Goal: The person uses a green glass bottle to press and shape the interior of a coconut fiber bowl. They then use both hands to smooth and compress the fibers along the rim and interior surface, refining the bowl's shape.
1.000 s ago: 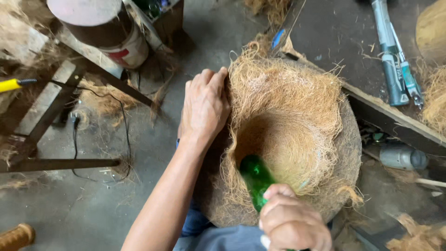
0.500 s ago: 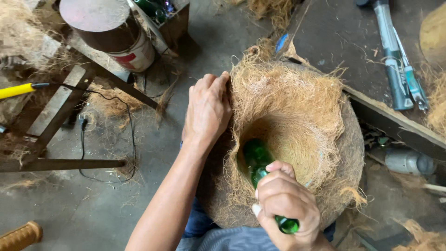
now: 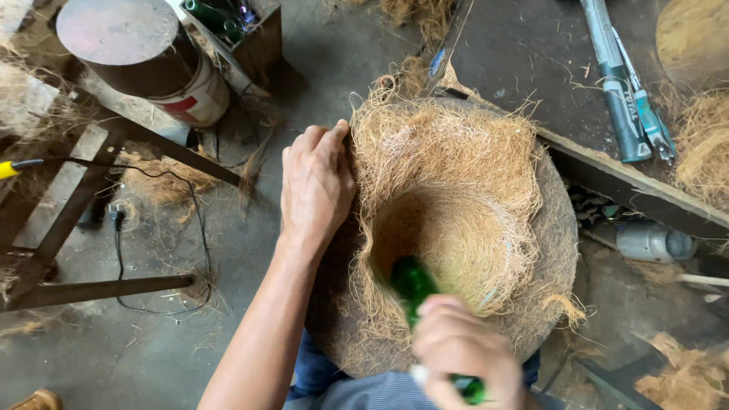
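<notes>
Green bottle (image 3: 414, 282) in right hand (image 3: 463, 353), left hand (image 3: 315, 182) on coir pot (image 3: 456, 175)

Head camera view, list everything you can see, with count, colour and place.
round mould lined with coconut fibre: one, brown and tan, centre
green glass bottle: one, green, pressed into the fibre hollow
rusty metal can: one, brown and white, top left
teal hand tools: two, teal, dark board top right
black cable: one, black, floor at left
grey cylinder: one, grey, under the board at right
loose fibre pile: one, tan, right edge
left hand: one, flat on the mould's left rim
right hand: one, gripping the bottle
</notes>
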